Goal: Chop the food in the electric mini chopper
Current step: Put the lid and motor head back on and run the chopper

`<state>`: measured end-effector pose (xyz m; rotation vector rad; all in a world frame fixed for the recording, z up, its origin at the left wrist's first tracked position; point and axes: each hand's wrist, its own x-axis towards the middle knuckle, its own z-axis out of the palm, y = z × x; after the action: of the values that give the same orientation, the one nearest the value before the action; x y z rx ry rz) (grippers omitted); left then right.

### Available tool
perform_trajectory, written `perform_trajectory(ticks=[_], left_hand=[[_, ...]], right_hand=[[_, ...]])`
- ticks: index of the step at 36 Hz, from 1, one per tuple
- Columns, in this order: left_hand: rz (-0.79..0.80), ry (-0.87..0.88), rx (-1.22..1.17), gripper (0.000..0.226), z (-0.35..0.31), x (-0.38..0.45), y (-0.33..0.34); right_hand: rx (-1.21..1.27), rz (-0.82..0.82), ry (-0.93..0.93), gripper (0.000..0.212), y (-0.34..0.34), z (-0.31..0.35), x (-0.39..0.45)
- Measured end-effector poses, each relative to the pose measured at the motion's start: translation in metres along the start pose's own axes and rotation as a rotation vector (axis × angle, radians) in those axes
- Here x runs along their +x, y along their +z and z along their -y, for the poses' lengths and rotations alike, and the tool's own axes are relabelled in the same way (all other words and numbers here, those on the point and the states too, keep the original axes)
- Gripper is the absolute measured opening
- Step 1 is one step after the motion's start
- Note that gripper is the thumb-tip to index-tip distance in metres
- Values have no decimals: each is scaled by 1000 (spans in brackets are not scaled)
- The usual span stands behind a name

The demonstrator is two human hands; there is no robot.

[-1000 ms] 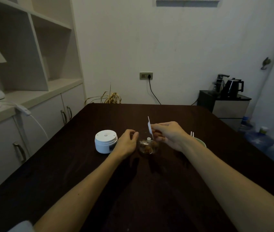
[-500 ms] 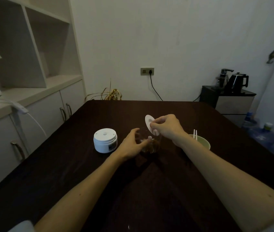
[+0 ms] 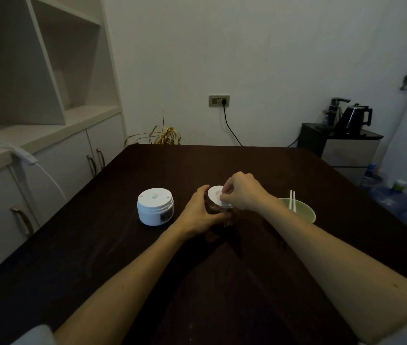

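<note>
The clear chopper bowl [image 3: 224,217] with brown food inside stands mid-table, mostly hidden by my hands. My left hand [image 3: 198,214] wraps around its left side. My right hand [image 3: 241,191] pinches a round white inner lid [image 3: 216,195] and holds it tilted on top of the bowl's mouth. The white motor unit [image 3: 155,206] stands apart on the table, to the left of the bowl.
A green bowl [image 3: 305,214] with white chopsticks [image 3: 292,200] sits just right of my right wrist. The dark table [image 3: 147,270] runs to white cabinets [image 3: 48,165] on the left. A kettle stand [image 3: 344,143] and water jugs are at the back right.
My right hand turned the white lid from upright on edge to nearly flat and lowered it onto the bowl. My left hand closed around the bowl's side.
</note>
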<state>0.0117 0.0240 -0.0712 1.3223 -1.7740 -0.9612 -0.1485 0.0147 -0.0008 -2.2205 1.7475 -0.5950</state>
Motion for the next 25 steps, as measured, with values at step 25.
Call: perform_trajectory(ticks=[25], left_hand=[[-67,44,118,114,-2,1,5]], right_hand=[[-87,117,-75,19,1,-3,9]])
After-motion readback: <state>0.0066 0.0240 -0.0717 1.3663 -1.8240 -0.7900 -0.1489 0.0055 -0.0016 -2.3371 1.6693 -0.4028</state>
